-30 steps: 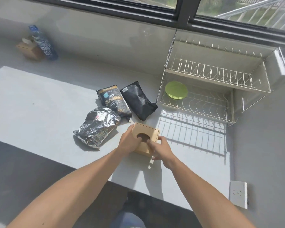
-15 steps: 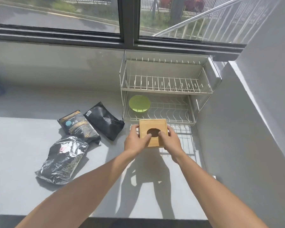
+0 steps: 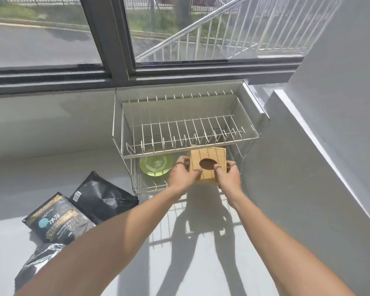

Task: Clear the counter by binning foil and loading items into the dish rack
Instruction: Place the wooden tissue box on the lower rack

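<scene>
In the head view, both hands hold a wooden box [image 3: 207, 166] with an oval hole in its top. The left hand [image 3: 183, 175] clasps its left side, the right hand [image 3: 228, 176] its right side, with fingers curled over the top edge and thumbs near the hole. The box sits at the front opening of the dish rack [image 3: 186, 124], at the rack's lower tier and just under the front rail of its upper tier; its far edge appears to pass behind that rail. A green plate [image 3: 155, 162] lies on the lower tier, just left of the box and apart from it.

Judging from this, the box is being slid into the lower tier, and the main risk is its top far edge catching the upper tier's front rail, since the clearance there looks slight. Knuckles on either side could also scrape the wire frame. If the box drifts left, it could bump the green plate and shove it along the wires. Set down tilted across the lower tier's prongs, the box could rock or tip toward the counter [image 3: 201, 263].

Left of the rack, a black pouch [image 3: 103, 199], a printed bag [image 3: 58, 225] and a foil bag [image 3: 36, 265] lie on the counter, not yet handled and well apart from the hands.
</scene>
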